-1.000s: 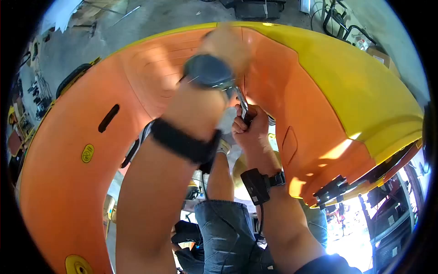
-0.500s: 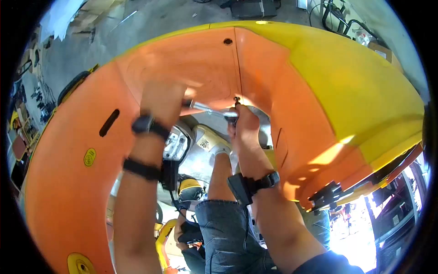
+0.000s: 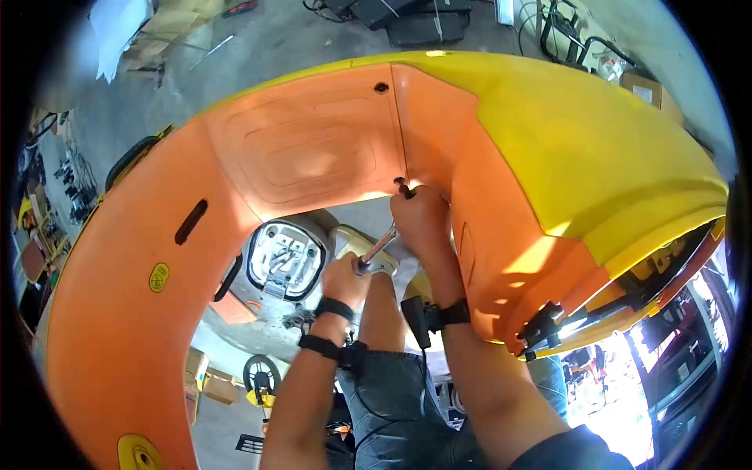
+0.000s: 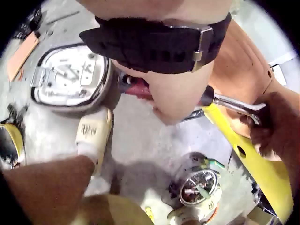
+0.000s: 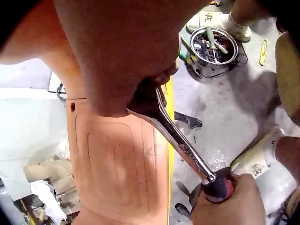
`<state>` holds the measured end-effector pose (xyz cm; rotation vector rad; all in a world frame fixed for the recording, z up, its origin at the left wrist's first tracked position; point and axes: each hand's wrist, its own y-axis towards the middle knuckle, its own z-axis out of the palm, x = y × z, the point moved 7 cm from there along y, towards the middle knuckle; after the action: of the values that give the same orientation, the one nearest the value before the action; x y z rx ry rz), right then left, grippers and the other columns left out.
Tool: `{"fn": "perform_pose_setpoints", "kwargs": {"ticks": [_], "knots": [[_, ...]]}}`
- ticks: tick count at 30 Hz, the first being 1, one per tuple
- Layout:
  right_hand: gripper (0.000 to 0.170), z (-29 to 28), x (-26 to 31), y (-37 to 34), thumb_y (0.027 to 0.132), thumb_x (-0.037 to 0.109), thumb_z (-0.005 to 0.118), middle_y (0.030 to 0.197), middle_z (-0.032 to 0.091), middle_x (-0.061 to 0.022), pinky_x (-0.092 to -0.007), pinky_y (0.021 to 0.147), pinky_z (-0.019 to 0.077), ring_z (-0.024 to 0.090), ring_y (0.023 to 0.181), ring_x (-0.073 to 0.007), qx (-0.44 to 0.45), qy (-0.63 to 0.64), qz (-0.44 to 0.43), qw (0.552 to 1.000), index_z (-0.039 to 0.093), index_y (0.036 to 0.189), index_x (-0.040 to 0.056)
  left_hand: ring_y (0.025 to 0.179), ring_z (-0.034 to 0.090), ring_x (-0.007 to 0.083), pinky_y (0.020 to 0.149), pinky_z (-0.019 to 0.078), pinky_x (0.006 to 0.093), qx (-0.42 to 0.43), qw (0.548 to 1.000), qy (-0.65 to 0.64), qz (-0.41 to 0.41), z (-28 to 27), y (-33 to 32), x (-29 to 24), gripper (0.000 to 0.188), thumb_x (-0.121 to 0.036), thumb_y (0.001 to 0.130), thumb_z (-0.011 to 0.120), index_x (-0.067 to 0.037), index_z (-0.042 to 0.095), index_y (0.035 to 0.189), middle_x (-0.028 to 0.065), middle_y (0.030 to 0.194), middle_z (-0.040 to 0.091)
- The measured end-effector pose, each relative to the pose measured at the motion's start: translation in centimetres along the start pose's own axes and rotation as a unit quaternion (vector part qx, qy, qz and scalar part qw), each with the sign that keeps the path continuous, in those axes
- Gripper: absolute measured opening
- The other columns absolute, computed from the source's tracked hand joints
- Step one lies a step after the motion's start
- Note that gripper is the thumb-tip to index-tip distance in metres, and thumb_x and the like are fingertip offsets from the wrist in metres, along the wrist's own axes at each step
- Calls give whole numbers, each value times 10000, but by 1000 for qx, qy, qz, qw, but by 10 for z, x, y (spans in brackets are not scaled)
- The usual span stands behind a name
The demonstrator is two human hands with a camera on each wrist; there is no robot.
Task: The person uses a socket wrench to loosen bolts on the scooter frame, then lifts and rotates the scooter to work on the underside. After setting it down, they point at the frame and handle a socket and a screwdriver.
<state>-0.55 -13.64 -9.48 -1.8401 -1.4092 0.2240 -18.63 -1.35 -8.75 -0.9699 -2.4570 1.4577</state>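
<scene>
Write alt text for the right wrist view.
A person's right-hand grip holds one end of a shiny wrench, the left-hand grip its handle, in front of an orange panel. On the grey floor are a pot holding a green-handled tool and, apart from it, a yellow cutter.

tool [image 5: 190,152]: mostly glossy metal | orange shell [image 3: 309,149]: smooth plastic | shorts [image 3: 392,395]: denim | floor [image 3: 274,43]: matt
</scene>
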Motion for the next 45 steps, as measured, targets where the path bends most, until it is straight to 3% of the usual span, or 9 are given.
{"fn": "perform_pose_setpoints", "kwargs": {"ticks": [8,11,15,19,27,35,37,40,45], "knots": [[182,63,-27,-35,825,176,519,549,480,-46,-294,418,320,417,429,-140,59,532,223,815,578,784,10,770,603,269,716,453,404,-174,817,355,420,-187,85,-143,150,-233,690,694,-150,664,812,64,809,649],[256,61,8,-39,883,217,396,666,527,-43,-281,398,303,395,415,-120,156,842,272,439,572,826,40,838,614,236,838,446,381,-81,740,441,501,-169,86,-241,217,-205,646,692,-137,675,851,54,792,659],[202,41,2,-32,864,217,413,694,561,-57,-252,367,323,408,410,-108,207,781,264,528,535,808,65,814,637,255,774,494,352,-81,797,480,358,-167,97,-240,125,-216,720,669,-140,706,813,73,830,683],[276,29,1,-5,794,240,543,668,620,-197,-396,535,482,581,537,-290,99,89,143,981,616,770,-25,792,651,298,653,497,424,110,948,242,173,-91,110,25,125,-156,766,623,-133,633,889,118,855,678],[302,34,-22,-11,823,234,528,728,647,-201,-426,569,476,604,600,-360,70,87,42,993,625,783,-50,679,605,381,616,468,493,-42,961,229,150,-96,58,-19,81,-85,717,590,-85,625,791,182,716,621],[189,43,7,-42,859,195,433,628,519,-31,-277,396,293,329,403,-143,80,829,357,422,539,808,47,852,621,255,786,464,362,-124,769,445,441,-168,98,-244,149,-225,704,672,-118,695,805,79,845,671],[182,49,5,-35,847,195,466,597,498,-35,-285,375,291,378,404,-139,177,831,297,435,540,754,58,828,646,279,736,506,363,-148,814,418,376,-169,104,-238,182,-215,717,665,-96,716,845,100,869,691],[267,29,-12,-13,821,221,517,610,578,-140,-378,419,414,544,482,-236,144,235,249,928,591,664,18,811,645,309,686,507,419,7,943,234,236,-158,101,-74,174,-176,764,631,-102,676,915,144,855,668],[295,-20,32,-7,810,196,534,800,627,-283,-491,709,486,623,785,-433,97,-50,70,992,640,819,-79,806,599,428,696,472,469,-1,993,-116,30,9,-5,-1,213,-159,719,631,-5,573,855,239,789,614]]}}
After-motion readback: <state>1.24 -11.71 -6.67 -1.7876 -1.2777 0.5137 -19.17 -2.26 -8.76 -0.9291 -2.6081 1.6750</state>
